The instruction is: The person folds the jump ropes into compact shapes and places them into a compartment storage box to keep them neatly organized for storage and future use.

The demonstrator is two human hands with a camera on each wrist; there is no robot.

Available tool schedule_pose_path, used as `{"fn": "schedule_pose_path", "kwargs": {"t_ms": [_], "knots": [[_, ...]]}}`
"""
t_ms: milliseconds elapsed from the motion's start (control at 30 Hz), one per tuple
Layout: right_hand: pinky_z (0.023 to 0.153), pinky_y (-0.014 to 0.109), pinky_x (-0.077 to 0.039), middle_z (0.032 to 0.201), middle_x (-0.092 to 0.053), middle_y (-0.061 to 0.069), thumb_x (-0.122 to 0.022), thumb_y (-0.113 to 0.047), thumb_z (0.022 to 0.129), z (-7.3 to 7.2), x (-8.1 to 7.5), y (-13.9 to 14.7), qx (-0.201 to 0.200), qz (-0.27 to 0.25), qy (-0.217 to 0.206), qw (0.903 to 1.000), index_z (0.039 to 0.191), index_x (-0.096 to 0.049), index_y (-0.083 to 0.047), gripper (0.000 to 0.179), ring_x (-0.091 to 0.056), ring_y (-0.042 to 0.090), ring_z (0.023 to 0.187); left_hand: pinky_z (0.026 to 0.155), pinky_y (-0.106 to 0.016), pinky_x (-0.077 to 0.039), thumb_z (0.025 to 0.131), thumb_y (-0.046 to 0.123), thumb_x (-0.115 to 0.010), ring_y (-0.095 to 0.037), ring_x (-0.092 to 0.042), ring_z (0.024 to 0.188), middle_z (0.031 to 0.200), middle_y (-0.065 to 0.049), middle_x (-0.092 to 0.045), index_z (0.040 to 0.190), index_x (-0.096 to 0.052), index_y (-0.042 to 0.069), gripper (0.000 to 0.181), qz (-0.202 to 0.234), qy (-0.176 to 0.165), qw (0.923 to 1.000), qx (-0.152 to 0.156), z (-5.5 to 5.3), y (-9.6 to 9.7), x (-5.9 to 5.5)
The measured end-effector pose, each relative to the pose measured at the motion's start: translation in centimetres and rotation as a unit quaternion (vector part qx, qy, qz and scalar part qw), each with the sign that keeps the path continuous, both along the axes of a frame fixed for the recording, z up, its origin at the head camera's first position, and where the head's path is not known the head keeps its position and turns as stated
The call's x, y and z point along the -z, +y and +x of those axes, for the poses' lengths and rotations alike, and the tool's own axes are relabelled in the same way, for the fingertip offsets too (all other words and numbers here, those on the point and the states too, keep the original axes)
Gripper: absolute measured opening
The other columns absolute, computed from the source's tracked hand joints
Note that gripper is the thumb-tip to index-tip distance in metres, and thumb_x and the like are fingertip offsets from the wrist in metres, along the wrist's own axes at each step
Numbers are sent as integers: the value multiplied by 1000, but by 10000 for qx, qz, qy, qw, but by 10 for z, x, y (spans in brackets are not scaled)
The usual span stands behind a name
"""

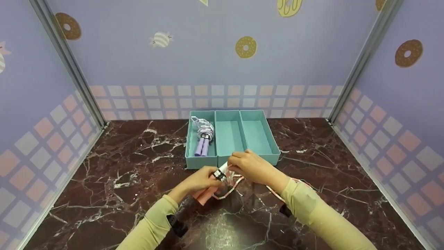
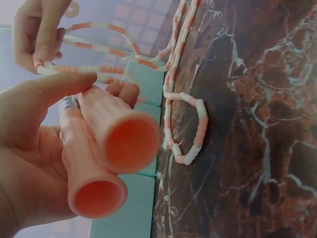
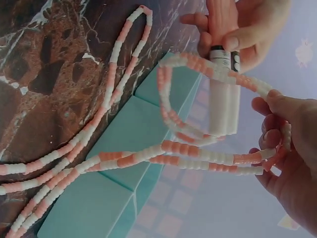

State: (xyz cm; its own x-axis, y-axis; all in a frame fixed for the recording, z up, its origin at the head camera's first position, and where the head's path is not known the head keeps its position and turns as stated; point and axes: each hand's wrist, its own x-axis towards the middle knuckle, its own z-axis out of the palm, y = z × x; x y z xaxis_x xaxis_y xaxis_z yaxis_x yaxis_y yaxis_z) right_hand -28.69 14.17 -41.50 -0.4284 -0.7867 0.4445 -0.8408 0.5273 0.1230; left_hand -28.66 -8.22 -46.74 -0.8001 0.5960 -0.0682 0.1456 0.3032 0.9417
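My left hand point(image 1: 199, 178) grips the two peach-and-white handles point(image 2: 106, 109) of a beaded jump rope, side by side, with their wide hollow ends toward me in the left wrist view. Beside the handles' white ends, my right hand point(image 3: 297, 129) pinches the jump rope's peach-and-white beaded cord point(image 3: 185, 148) between thumb and fingers. One loop of cord hangs around the handle ends in the right wrist view. More doubled cord trails over the table, partly hidden under my right forearm in the head view.
A teal box point(image 1: 201, 162) with three compartments stands just beyond my hands. In its left compartment lies a bundled purple jump rope point(image 1: 204, 133). Patterned walls point(image 1: 208, 69) enclose the dark marbled table point(image 1: 138, 194) at the back and both sides.
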Motion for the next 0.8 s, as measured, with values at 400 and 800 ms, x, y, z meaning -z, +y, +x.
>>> {"fn": "schedule_pose_path", "kwargs": {"t_ms": [400,800], "knots": [[76,30,-42,86,-64,-2,-64,-24,95,1,1,-9,-105,151,-493,9986,88,-65,-15,11,-62,12,76,54,-20,-48,84,37,-77,-7,-58,59,76,3,-67,90,-70,10,29,-736,687,9932,-582,4,14,11],[76,29,-40,88,-66,-3,-63,-27,94,-2,1,-12,-36,367,-779,9963,91,-68,-16,12,-63,12,79,67,-24,-49,89,29,-72,-9,-58,73,91,-8,-74,98,-74,7,24,-899,1343,9864,-307,5,16,10]]}}
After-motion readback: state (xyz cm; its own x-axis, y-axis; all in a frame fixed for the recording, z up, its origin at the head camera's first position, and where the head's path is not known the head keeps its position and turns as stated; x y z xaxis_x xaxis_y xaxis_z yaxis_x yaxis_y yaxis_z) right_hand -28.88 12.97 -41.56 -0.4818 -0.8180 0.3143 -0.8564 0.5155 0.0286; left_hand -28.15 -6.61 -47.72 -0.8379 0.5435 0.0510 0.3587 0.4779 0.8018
